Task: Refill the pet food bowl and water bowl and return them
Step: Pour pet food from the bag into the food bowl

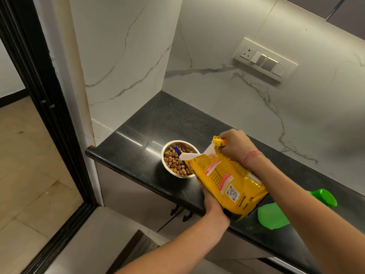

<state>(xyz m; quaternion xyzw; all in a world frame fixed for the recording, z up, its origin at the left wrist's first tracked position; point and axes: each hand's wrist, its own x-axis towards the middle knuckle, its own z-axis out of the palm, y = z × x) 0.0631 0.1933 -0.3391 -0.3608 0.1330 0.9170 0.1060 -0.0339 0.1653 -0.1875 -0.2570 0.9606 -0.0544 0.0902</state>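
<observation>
A steel food bowl [165, 153] stands near the front edge of the black counter [158, 119], and brown kibble [173, 162] fills much of it. A yellow pet food bag [229, 178] is tilted with its open mouth over the bowl's right rim. My left hand [210, 198] grips the bag from underneath at its lower end. My right hand [235, 145] pinches the bag's top corner above the bowl. No water bowl is in view.
A green plastic scoop [324, 196] and a flat green piece [272, 215] lie on the counter right of the bag. A socket and switch panel [264, 59] is on the marble wall. A black door frame [45, 107] stands left; cabinet handles [180, 212] hang below the counter.
</observation>
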